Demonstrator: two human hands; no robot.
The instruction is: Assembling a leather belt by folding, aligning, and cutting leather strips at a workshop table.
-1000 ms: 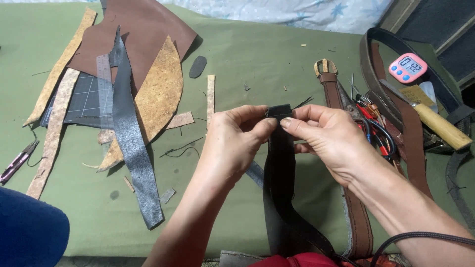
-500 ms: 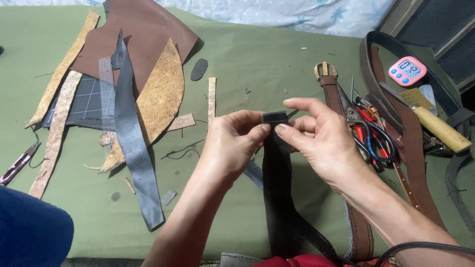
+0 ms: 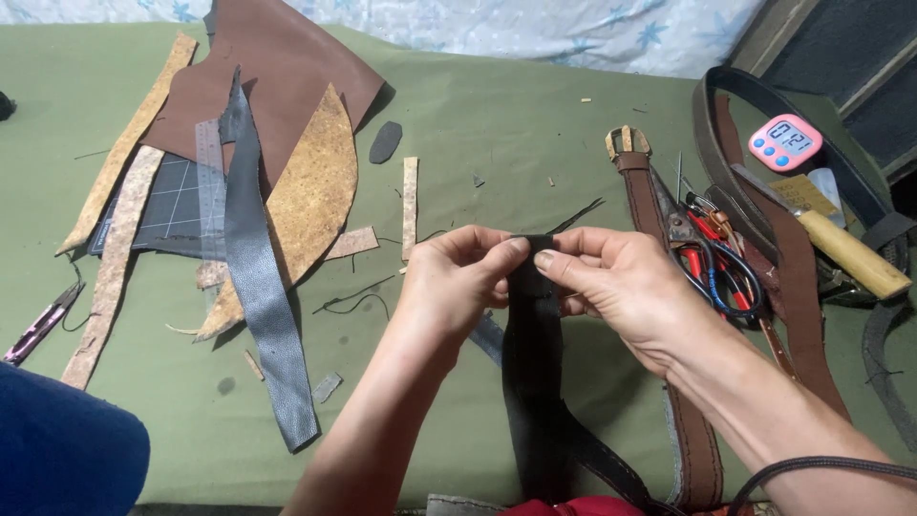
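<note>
Head view: left hand (image 3: pixel 458 277) and right hand (image 3: pixel 621 287) pinched the black leather strap's (image 3: pixel 533 382) top end together above the green counter (image 3: pixel 458 124).

Evenly and softly lit from above, bright enough to read every colour on the green cloth (image 3: pixel 535 124), with no harsh glare anywhere. Only short, faint shadows under the leather scraps (image 3: pixel 287 76) and beneath the left hand (image 3: pixel 458 277) and right hand (image 3: pixel 621 287); a dull sheen along the grey leather strip (image 3: pixel 253 277). Mostly sharp in the middle, slightly soft on the fingertips and the black strap (image 3: pixel 535 382), mildly stretched toward the edges, darkest in the upper right corner.
</note>
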